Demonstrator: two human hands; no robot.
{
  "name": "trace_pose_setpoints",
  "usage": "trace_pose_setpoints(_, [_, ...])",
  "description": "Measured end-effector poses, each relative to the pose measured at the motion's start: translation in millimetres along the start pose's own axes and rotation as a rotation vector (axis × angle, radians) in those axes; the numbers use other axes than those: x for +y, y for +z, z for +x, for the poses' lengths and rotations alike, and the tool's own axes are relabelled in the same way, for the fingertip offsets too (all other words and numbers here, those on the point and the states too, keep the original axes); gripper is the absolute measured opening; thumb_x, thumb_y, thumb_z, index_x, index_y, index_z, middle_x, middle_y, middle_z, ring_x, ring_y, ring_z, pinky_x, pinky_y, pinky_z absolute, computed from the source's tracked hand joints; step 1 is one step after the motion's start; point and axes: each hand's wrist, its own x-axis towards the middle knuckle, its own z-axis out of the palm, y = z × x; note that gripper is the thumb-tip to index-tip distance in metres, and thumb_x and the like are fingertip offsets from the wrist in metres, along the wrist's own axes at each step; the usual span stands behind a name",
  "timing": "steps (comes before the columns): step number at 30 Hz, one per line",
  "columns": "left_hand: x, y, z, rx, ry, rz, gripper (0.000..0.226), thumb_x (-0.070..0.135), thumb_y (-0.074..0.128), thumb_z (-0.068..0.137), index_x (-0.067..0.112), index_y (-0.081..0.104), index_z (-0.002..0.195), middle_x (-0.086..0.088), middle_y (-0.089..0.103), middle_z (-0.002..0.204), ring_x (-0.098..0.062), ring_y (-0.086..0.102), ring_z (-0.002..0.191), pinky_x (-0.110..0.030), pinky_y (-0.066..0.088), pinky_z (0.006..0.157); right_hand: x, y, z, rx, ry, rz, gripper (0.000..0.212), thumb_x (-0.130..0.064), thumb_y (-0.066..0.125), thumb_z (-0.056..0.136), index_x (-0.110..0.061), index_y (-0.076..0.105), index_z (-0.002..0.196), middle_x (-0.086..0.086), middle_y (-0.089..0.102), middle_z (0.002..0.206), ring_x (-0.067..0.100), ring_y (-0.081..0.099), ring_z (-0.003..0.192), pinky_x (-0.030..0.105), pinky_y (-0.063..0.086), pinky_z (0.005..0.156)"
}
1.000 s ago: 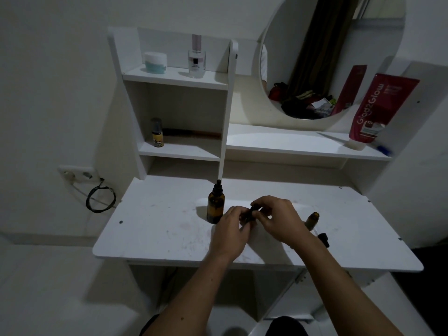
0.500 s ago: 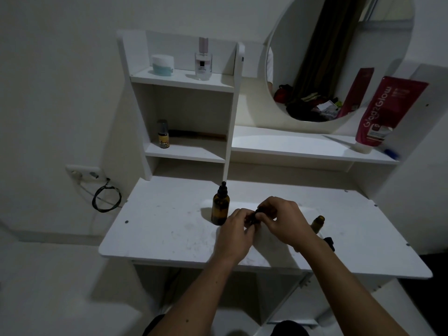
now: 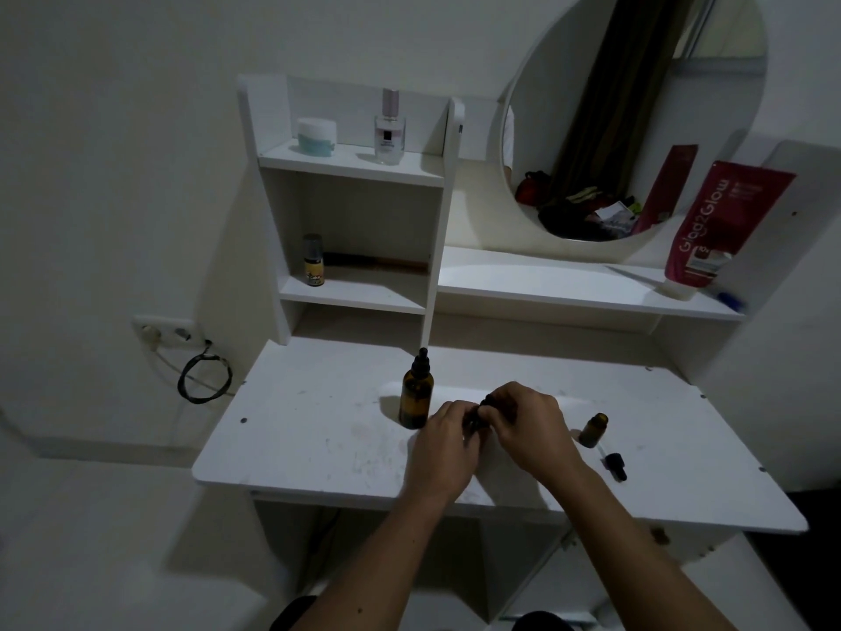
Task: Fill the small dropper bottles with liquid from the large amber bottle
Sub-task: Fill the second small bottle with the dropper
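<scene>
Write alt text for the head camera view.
Both hands, left hand and right hand, grip a small dark dropper bottle over a white vanity table, beside a large amber bottle and an uncapped small bottle.

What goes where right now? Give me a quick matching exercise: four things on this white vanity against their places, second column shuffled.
Things:
1. large amber glass bottle with black dropper cap
2. small uncapped amber bottle
3. loose black dropper cap
4. pale blue-and-white round jar

Places:
A. top shelf
B. lying on the desktop, right of the right hand
C. standing just left of the left hand
D. standing on the desktop, behind the loose dropper cap

Pairs: 1-C, 2-D, 3-B, 4-A
</scene>
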Motion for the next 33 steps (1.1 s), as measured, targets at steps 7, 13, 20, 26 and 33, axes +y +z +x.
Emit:
trace_pose_setpoints(7, [-1, -11, -22, 0.026, -0.084, -0.027, 0.046, 0.034, 0.07, 0.096, 0.033, 0.054, 0.139, 0.012, 0.06, 0.141, -0.012, 0.057, 0.13, -0.037, 0.05, 0.109, -9, -9, -9, 0.106, -0.026, 0.002, 0.043, -0.041, 0.071, 0.095, -0.019, 0.062, 0.131, -0.002, 0.062, 0.126, 0.013, 0.063, 0.108, 0.027, 0.052, 0.092])
trace_pose_setpoints(13, [-21, -45, -32, 0.325, -0.166, -0.195, 0.02, 0.023, 0.074, 0.093, 0.029, 0.06, 0.105, 0.012, 0.068, 0.102, -0.007, 0.068, 0.093, -0.015, 0.053, 0.074, -55, -17, 6, 0.134, -0.163, 0.071, 0.033, -0.037, 0.069, 0.098, -0.022, 0.066, 0.126, -0.006, 0.067, 0.119, 0.006, 0.06, 0.105, 0.027, 0.052, 0.094])
trace_pose_setpoints(20, [-34, -63, -1, 0.159, -0.191, -0.153, 0.065, 0.029, 0.078, 0.09, 0.02, 0.041, 0.143, 0.011, 0.051, 0.13, -0.008, 0.057, 0.115, -0.023, 0.049, 0.095, -96, 4, 32, 0.013, -0.092, 0.27, 0.031, -0.032, 0.07, 0.098, -0.016, 0.071, 0.124, -0.005, 0.073, 0.114, 0.005, 0.066, 0.097, 0.021, 0.056, 0.087])
trace_pose_setpoints(26, [-49, -57, 7, 0.113, -0.188, -0.054, 0.052, 0.034, 0.072, 0.094, 0.025, 0.049, 0.139, 0.004, 0.062, 0.134, -0.016, 0.061, 0.122, -0.024, 0.045, 0.099, -101, 16, 38, 0.051, -0.067, 0.275, 0.009, -0.025, 0.071, 0.097, -0.018, 0.073, 0.093, -0.007, 0.071, 0.086, 0.005, 0.066, 0.082, 0.02, 0.054, 0.075])
trace_pose_setpoints(33, [-56, -55, 7, 0.115, -0.153, -0.054, 0.049, 0.036, 0.071, 0.094, 0.027, 0.049, 0.136, 0.006, 0.063, 0.131, -0.015, 0.061, 0.119, -0.025, 0.047, 0.095, -102, 22, 39, 0.132, -0.085, 0.244, 0.018, -0.019, 0.073, 0.094, -0.012, 0.066, 0.079, -0.001, 0.068, 0.077, 0.015, 0.066, 0.076, 0.041, 0.06, 0.071])
